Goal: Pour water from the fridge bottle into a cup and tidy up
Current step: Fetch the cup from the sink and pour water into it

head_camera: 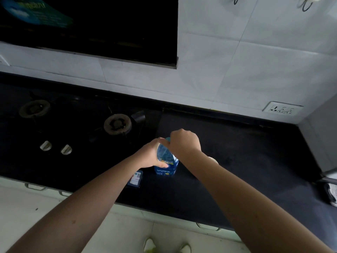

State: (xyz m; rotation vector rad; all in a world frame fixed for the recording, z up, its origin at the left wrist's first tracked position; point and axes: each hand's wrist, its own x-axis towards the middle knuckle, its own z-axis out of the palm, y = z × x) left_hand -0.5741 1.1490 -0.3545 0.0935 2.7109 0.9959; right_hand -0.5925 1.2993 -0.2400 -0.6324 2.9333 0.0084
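A blue plastic water bottle [166, 164] with a blue label stands upright on the black counter [237, 152]. My left hand [151, 155] grips the bottle's body from the left side. My right hand [183, 141] is curled over the top of the bottle and grips its teal cap [167, 139]. Just right of the bottle, a pale cup [213, 159] peeks out from behind my right forearm, mostly hidden.
A gas hob with two burners [117, 124] and two knobs [55, 147] fills the counter's left part. A small blue card [135, 178] lies near the front edge. A wall socket [282, 109] is at the back right. A cloth [332, 193] lies at far right.
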